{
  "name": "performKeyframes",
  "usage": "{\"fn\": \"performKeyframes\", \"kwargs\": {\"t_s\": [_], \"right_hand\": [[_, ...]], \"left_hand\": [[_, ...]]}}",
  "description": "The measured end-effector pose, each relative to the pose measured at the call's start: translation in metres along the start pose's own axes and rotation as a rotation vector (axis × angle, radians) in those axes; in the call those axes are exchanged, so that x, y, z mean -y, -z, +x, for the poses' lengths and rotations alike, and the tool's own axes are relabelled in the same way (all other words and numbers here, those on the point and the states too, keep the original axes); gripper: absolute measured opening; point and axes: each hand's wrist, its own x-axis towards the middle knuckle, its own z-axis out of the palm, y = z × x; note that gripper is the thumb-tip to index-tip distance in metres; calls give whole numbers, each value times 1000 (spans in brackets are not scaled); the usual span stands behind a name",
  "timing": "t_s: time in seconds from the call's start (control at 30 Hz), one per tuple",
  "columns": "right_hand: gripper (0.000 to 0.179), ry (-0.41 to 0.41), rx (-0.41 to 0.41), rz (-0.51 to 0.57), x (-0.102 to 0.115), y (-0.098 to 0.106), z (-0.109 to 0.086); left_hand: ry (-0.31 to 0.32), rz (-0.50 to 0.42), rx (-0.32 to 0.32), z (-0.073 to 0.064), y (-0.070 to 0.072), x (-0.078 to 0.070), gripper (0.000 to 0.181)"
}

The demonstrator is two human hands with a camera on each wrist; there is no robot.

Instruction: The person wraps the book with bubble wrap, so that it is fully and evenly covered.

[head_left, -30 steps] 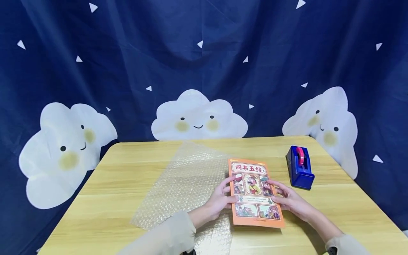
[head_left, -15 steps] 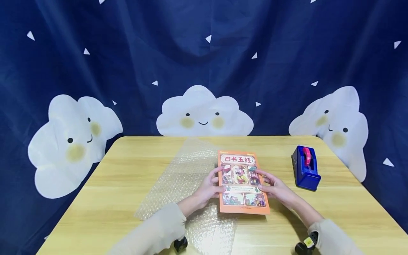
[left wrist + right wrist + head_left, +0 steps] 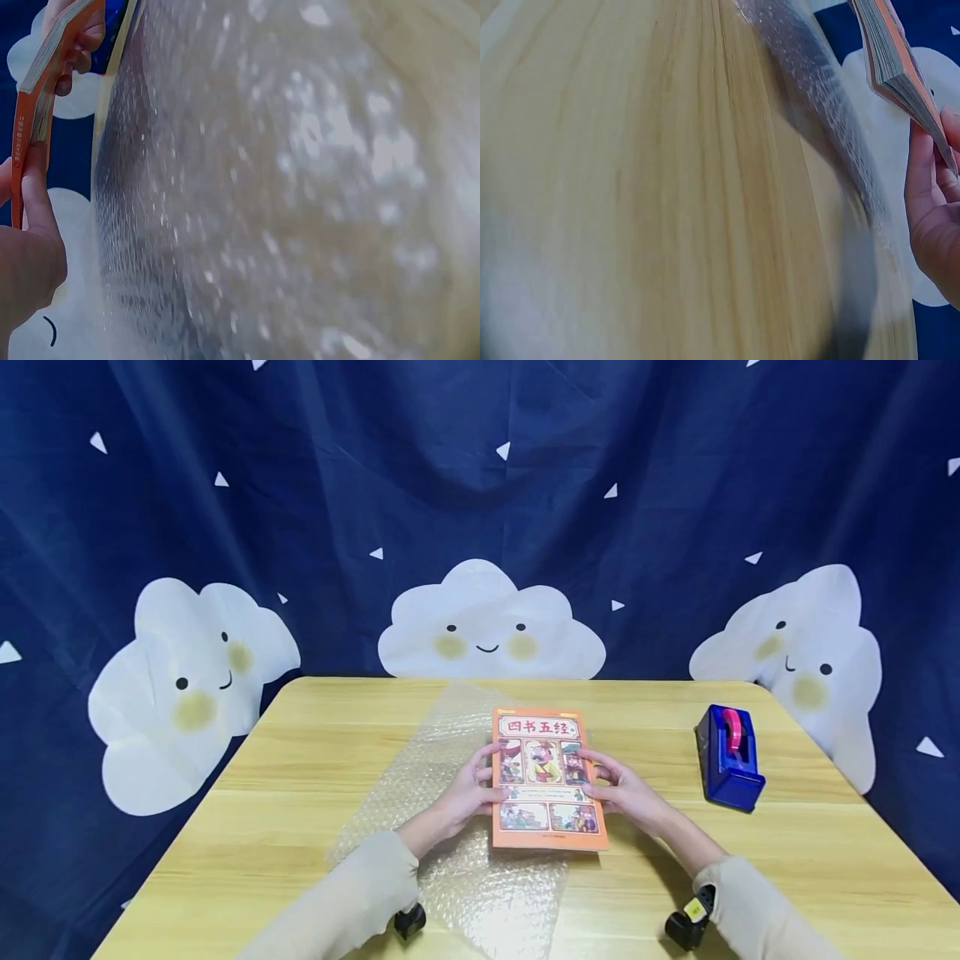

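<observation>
The left hand (image 3: 467, 787) grips the left edge of an orange book (image 3: 546, 779), and the right hand (image 3: 628, 793) grips the opposite edge; on each, the thumb and a finger show on the front cover, while the other fingers are partly hidden by the book. The book is held above the right-hand part of a sheet of bubble wrap (image 3: 480, 885), which is the landmark here; both wrist views show it raised, with the page edges in sight. Its cover faces up toward the head camera, carrying large red Chinese characters over panels of cartoon figures. The bubble wrap lies on a pale wood-grain table (image 3: 262, 818), its surface glinting with reflections. To the right of the wrap, well apart from it, stands a blue tape dispenser (image 3: 735, 785) with a pinkish-red roll (image 3: 732, 729) in it. A light left sleeve (image 3: 345, 893) reaches in across the table from the near left of the wrap, and a matching right sleeve (image 3: 772, 902) from its near right, each with a black device at the cuff. Beyond the far end of the wrap hangs a dark blue curtain (image 3: 435, 468), printed with white triangles and smiling white clouds, the middle cloud (image 3: 491, 631) roughly behind the wrap.
</observation>
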Motion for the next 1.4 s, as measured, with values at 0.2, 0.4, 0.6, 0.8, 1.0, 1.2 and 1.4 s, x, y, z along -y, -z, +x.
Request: {"fn": "performKeyframes", "kwargs": {"t_s": [0.2,0.4,0.6,0.8,1.0,1.2,1.4], "right_hand": [[69,21,32,6,-2,-13,13],[69,16,21,-36,-5,-25,25],[68,-2,10,-54,-6,-37,34],[67,-10,17,-77,-4,-47,46],[65,-12,62,-137,-5,-51,58],[63,-46,59,-196,-7,-50,64],[63,8,32,-376,-2,-54,66]], "left_hand": [[26,80,-24,-5,19,-2,77],[27,149,-27,-8,35,-2,76],[45,189,-63,-10,47,-1,78],[38,251,-101,-14,60,-2,76],[69,297,-119,-16,67,0,78],[61,414,-116,-18,68,0,79],[4,556,-190,-20,68,2,72]]}}
